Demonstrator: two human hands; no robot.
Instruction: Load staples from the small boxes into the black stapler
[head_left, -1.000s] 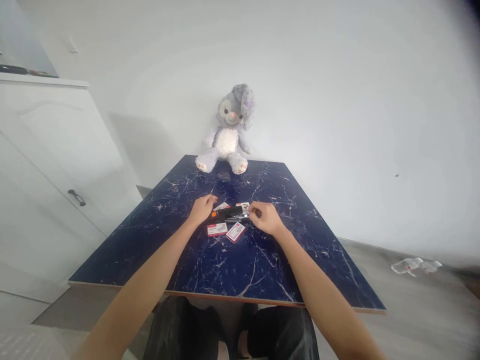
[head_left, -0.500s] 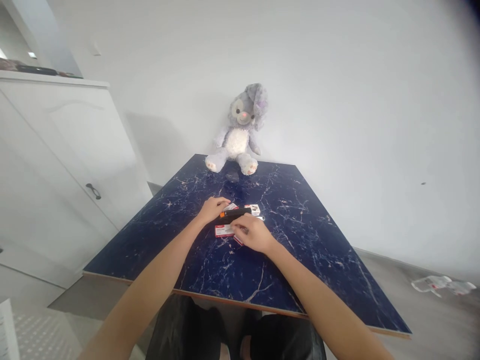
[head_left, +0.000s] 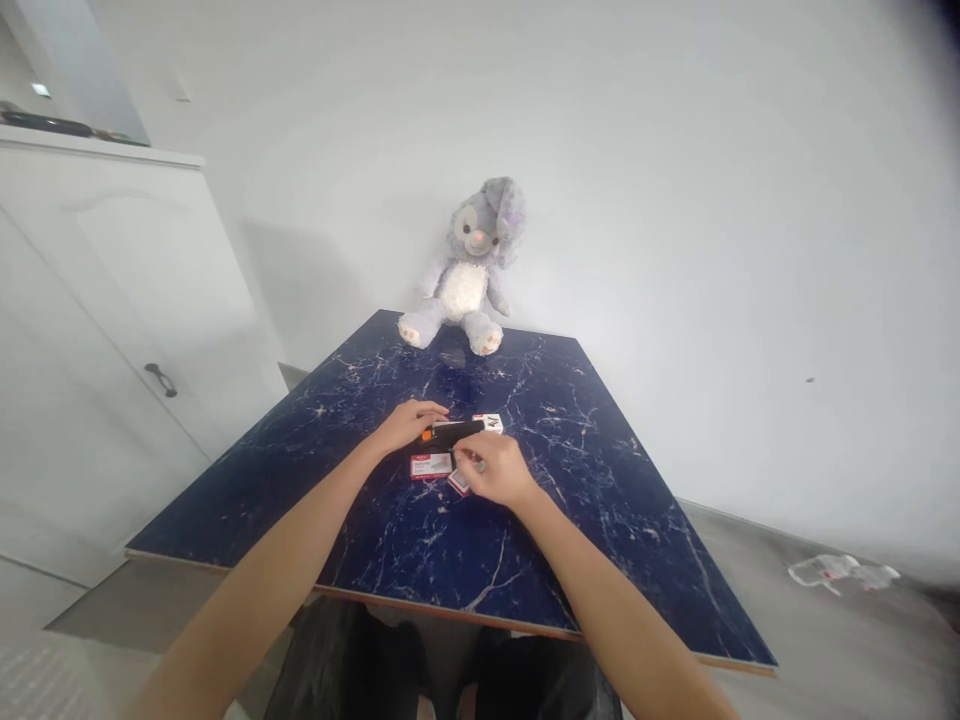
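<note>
While the black tool [head_left: 459, 431] with the orange end [head_left: 427, 435] lies on the blue marbled surface [head_left: 450, 540], the left hand [head_left: 409, 424] is right by that end, can't tell if it's got hold. The right hand [head_left: 495, 468] curls down at the tool's near side, no clue from where I'm standing if that grip's closed on anything. If it dips, it could shove the half-hidden red-edged box [head_left: 458, 483] into the red-and-white box [head_left: 430, 466] alongside.

Dk blue marbled tbl [head_left: 480, 545]: plush toy [head_left: 463, 290] at far edge; red/wht boxes [head_left: 430, 467], blk/orange item [head_left: 459, 431] nr ctr.
</note>
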